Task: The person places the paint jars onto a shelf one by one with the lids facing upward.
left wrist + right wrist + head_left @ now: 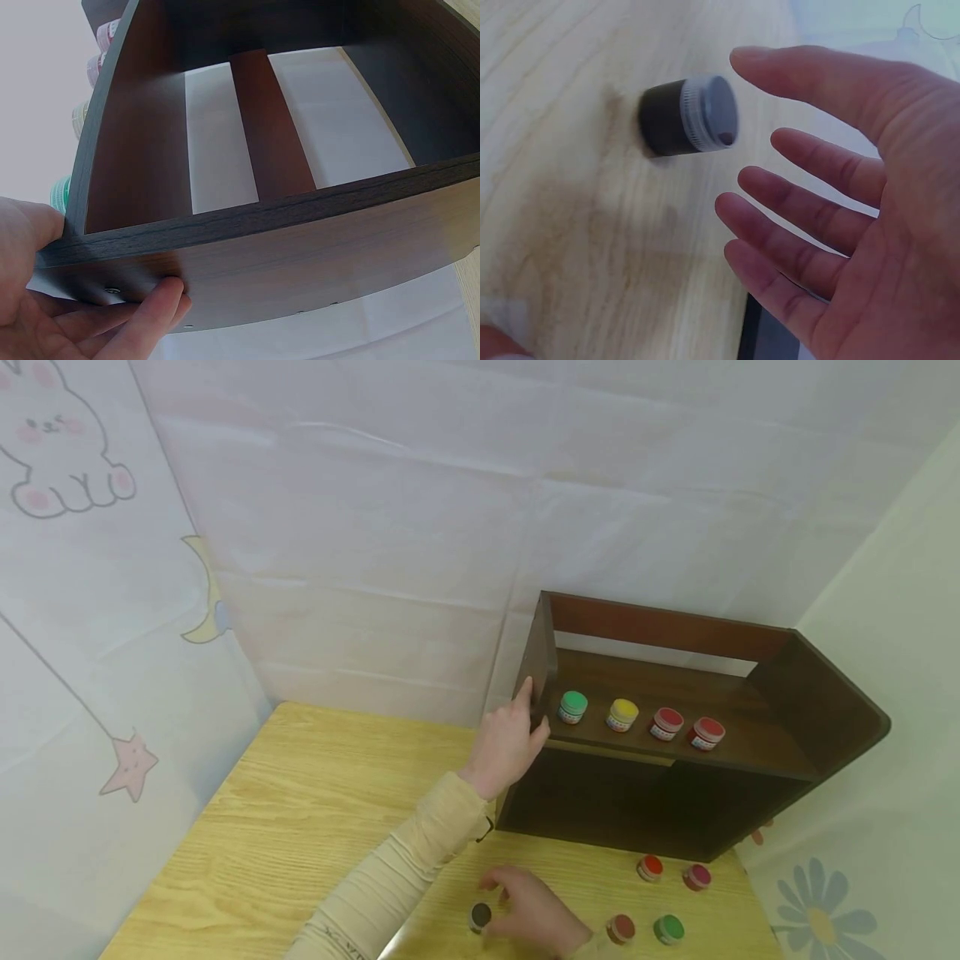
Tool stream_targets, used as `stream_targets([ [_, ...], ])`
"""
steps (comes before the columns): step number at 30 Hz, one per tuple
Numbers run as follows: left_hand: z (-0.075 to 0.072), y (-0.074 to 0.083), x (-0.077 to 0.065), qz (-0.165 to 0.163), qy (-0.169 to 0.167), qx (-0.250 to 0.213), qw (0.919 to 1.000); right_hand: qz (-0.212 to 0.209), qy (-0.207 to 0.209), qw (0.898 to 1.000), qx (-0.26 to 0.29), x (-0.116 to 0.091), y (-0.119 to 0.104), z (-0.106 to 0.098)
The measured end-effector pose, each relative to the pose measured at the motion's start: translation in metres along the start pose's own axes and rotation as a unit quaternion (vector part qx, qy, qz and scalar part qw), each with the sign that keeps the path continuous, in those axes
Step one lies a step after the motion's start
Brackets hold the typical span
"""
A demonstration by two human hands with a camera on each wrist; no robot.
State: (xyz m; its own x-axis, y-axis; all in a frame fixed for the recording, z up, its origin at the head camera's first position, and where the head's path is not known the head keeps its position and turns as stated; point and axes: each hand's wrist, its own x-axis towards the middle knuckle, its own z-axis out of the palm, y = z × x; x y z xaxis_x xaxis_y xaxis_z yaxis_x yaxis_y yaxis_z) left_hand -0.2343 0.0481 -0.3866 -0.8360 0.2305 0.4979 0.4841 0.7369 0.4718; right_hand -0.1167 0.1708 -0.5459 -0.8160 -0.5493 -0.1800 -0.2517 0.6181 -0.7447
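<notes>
My left hand (504,747) grips the left side panel of a dark brown wooden shelf (660,806). In the left wrist view, the thumb lies at the panel's edge and the fingers (154,319) rest on its outer face. On the upper board stand a teal-green paint jar (572,707), a yellow one (622,716) and two red ones (666,724). Down on the table, my right hand (536,910) is beside a small black paint jar (480,917). Its thumb and fingers (802,199) are spread apart, with a gap between them and the jar in the right wrist view.
On the table in front of the shelf stand an orange-red jar (650,867), a magenta jar (697,877), a dark red jar (621,929) and a green jar (669,929). Behind the wood-grain table (315,793) hangs a pale cloth (390,552); another covers the right side.
</notes>
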Motion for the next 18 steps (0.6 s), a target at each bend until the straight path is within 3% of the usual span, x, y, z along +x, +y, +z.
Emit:
stream_targets([
  [18, -0.001, 0.000, 0.000, 0.001, -0.002, 0.001, 1.0000, 0.027, -0.006, 1.000, 0.006, 0.005, 0.006, 0.017],
])
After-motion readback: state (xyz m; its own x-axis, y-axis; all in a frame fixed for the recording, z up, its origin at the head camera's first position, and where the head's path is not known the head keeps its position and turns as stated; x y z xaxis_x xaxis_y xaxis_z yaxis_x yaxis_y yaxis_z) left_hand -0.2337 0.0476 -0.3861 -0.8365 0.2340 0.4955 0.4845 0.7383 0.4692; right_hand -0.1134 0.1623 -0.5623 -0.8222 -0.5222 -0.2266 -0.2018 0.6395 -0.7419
